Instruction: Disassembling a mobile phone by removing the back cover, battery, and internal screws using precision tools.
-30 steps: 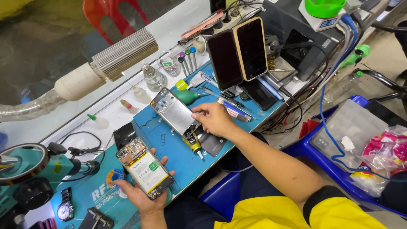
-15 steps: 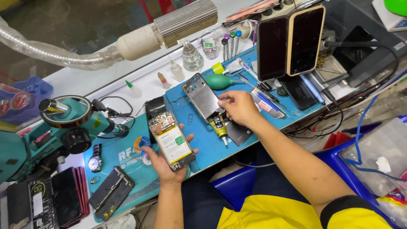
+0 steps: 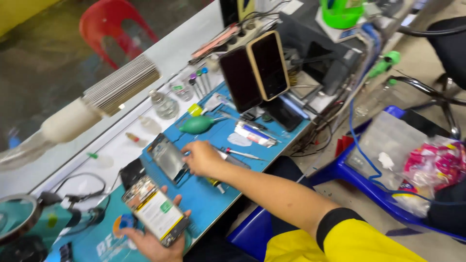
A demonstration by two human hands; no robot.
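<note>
The left hand point(image 3: 154, 242), at the lower left of the frame, is gripping an opened phone point(image 3: 155, 211) from beneath, its fingers curling around the edges and the exposed battery side facing up. The right hand point(image 3: 203, 158), near the centre, is lying palm down on the blue mat point(image 3: 204, 194) of the tabletop point(image 3: 121, 145), its fingertips touching a silvery phone frame point(image 3: 167, 157); whether it is pinching anything, I cannot tell. Just beside it a screwdriver point(image 3: 241, 154) is lying. Further up, a green air blower point(image 3: 196, 124) is resting, and two dark phones point(image 3: 255, 68) are standing upright.
</note>
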